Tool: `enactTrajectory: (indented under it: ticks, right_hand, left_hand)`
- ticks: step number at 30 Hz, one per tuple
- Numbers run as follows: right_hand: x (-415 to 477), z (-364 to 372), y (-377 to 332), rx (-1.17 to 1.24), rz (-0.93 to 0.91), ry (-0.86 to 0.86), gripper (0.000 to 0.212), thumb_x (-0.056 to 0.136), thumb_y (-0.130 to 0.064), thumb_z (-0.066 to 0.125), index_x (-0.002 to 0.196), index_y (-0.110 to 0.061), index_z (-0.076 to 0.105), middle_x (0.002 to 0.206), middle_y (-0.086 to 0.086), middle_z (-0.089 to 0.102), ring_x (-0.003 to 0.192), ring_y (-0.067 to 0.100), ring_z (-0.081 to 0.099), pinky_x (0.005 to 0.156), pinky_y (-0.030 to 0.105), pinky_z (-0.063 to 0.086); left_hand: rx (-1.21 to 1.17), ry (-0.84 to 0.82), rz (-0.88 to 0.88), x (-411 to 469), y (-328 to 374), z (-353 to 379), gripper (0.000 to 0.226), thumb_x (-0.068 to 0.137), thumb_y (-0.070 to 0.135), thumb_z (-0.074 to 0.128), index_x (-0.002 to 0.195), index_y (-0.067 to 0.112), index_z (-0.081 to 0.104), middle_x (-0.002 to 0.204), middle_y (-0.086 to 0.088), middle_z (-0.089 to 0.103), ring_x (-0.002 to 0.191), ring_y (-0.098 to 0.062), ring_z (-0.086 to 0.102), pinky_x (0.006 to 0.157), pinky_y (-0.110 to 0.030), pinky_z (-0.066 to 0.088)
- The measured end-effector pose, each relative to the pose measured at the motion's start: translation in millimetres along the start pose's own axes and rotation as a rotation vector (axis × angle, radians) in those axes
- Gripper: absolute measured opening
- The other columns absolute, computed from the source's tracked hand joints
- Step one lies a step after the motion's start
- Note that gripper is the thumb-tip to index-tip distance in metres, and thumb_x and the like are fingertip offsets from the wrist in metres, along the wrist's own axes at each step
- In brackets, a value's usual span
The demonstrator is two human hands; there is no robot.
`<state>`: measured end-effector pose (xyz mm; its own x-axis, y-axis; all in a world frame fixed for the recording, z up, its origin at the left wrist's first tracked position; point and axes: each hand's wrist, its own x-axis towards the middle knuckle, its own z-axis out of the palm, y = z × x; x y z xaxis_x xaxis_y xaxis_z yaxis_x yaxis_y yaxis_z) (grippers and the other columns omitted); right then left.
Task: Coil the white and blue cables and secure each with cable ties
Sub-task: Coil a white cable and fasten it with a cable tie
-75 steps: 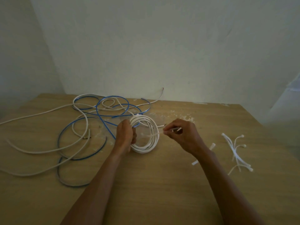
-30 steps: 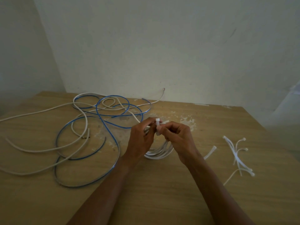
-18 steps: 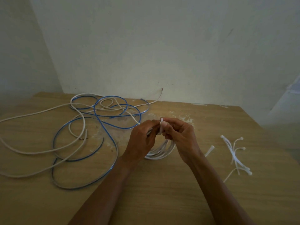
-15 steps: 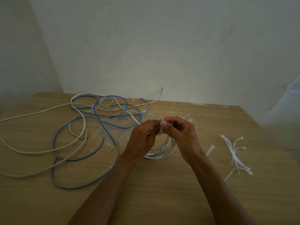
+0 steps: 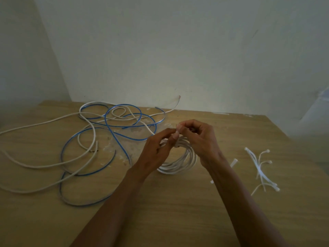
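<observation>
A scuffed wooden table [image 5: 178, 216] sits in a corner of 2 pale walls [image 5: 178, 50]. Mid-table, the left hand [image 5: 156, 154] and right hand [image 5: 201, 141] meet, both pinching the top of the white coil [image 5: 179, 165]. Blue cable [image 5: 122, 132] and loose white cable [image 5: 44, 164] sprawl far left; spare ties [image 5: 260, 168] lie right.

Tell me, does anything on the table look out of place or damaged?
The table has a pale scuffed patch by the blue cable, which lies tangled with the loose white cable. One spare tie lies apart from the pile. The coil in the left hand and right hand looks tidy.
</observation>
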<state>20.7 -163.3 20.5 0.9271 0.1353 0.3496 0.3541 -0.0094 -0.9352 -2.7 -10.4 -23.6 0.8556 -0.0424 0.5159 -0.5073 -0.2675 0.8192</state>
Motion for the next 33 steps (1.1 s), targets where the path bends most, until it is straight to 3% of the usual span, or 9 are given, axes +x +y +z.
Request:
enactTrajectory:
  ticks: [3, 9, 12, 15, 19, 26, 28, 31, 33]
  right_hand:
    - [-0.8, 5.6, 6.4, 0.018, 0.028, 0.011, 0.003, 0.083, -0.017, 0.076, 0.081, -0.018, 0.076, 0.076, 0.013, 0.072, 0.074, 0.028, 0.061, 0.074, 0.050, 0.057]
    - [25.6, 2.8, -5.1, 0.127, 0.044, 0.191, 0.009, 0.089, -0.009, 0.073, 0.083, -0.016, 0.075, 0.078, 0.002, 0.067, 0.076, 0.011, 0.056, 0.068, 0.016, 0.050]
    - [27.7, 9.9, -0.8, 0.125, 0.038, 0.218, 0.014, 0.089, -0.009, 0.073, 0.079, -0.019, 0.074, 0.074, -0.002, 0.068, 0.071, 0.007, 0.057, 0.066, 0.016, 0.049]
    - [30.8, 12.7, 0.2, 0.130, 0.038, 0.200, 0.012, 0.090, -0.010, 0.072, 0.082, -0.017, 0.074, 0.073, 0.000, 0.067, 0.067, 0.006, 0.057, 0.061, 0.016, 0.049]
    - [32.3, 17.7, 2.6, 0.100, 0.016, 0.261, 0.011, 0.091, -0.010, 0.072, 0.082, -0.017, 0.073, 0.072, -0.003, 0.066, 0.068, 0.005, 0.056, 0.065, 0.017, 0.049]
    - [34.9, 24.6, 16.3, -0.137, -0.045, 0.249, 0.016, 0.091, -0.013, 0.071, 0.078, -0.022, 0.072, 0.070, -0.004, 0.068, 0.062, 0.003, 0.056, 0.063, 0.023, 0.049]
    - [38.6, 16.6, 11.0, -0.265, -0.031, 0.145, 0.008, 0.094, -0.028, 0.069, 0.095, -0.021, 0.071, 0.078, -0.008, 0.069, 0.070, 0.003, 0.061, 0.069, 0.024, 0.049]
    - [25.7, -0.1, 10.7, -0.451, 0.152, -0.032, 0.066, 0.087, -0.068, 0.056, 0.134, -0.022, 0.051, 0.103, -0.006, 0.065, 0.096, 0.010, 0.065, 0.086, 0.031, 0.053]
    - [5.4, -3.7, 17.2, -0.402, 0.295, -0.176, 0.079, 0.079, -0.080, 0.049, 0.134, -0.023, 0.049, 0.106, -0.001, 0.068, 0.098, 0.018, 0.069, 0.084, 0.042, 0.059]
  left_hand:
    - [0.061, 0.023, 0.023, -0.1, -1.6, 2.3, 0.026, 0.103, 0.037, 0.053, 0.102, 0.020, 0.073, 0.090, 0.003, 0.074, 0.086, -0.011, 0.071, 0.073, -0.045, 0.057]
    - [0.066, -0.019, -0.002, 2.0, 2.9, 7.2, 0.029, 0.104, 0.028, 0.056, 0.084, 0.015, 0.072, 0.068, 0.000, 0.066, 0.057, -0.009, 0.057, 0.059, -0.026, 0.042]
    - [0.016, -0.048, -0.032, 1.6, 0.7, 6.0, 0.024, 0.104, 0.027, 0.054, 0.100, 0.017, 0.075, 0.065, -0.006, 0.070, 0.057, -0.017, 0.063, 0.061, -0.029, 0.047]
    - [-0.089, -0.033, -0.098, -0.4, 6.5, 8.5, 0.028, 0.107, 0.026, 0.047, 0.123, 0.019, 0.069, 0.061, -0.017, 0.066, 0.044, -0.007, 0.055, 0.053, -0.015, 0.038]
    - [-0.124, -0.037, -0.101, 1.8, 7.7, 7.4, 0.036, 0.108, 0.022, 0.043, 0.102, 0.002, 0.072, 0.054, -0.002, 0.062, 0.036, -0.001, 0.048, 0.050, -0.006, 0.033]
    - [-0.126, -0.080, -0.182, 0.7, -7.1, -0.6, 0.035, 0.107, 0.026, 0.045, 0.103, 0.010, 0.075, 0.053, -0.008, 0.057, 0.034, -0.005, 0.037, 0.042, -0.015, 0.030]
    - [-0.216, 0.026, -0.280, 0.5, -12.1, -2.5, 0.033, 0.107, 0.029, 0.045, 0.106, 0.015, 0.075, 0.056, -0.005, 0.055, 0.038, -0.011, 0.032, 0.040, -0.019, 0.025]
    - [-0.599, 0.226, -0.518, 6.5, -18.5, -6.7, 0.031, 0.107, 0.032, 0.043, 0.113, 0.015, 0.068, 0.057, 0.001, 0.041, 0.040, -0.007, 0.026, 0.037, -0.016, 0.019]
    - [-0.855, 0.286, -0.597, 9.6, -18.2, -7.2, 0.028, 0.107, 0.032, 0.041, 0.113, 0.017, 0.064, 0.054, 0.003, 0.036, 0.036, -0.004, 0.022, 0.032, -0.015, 0.017]
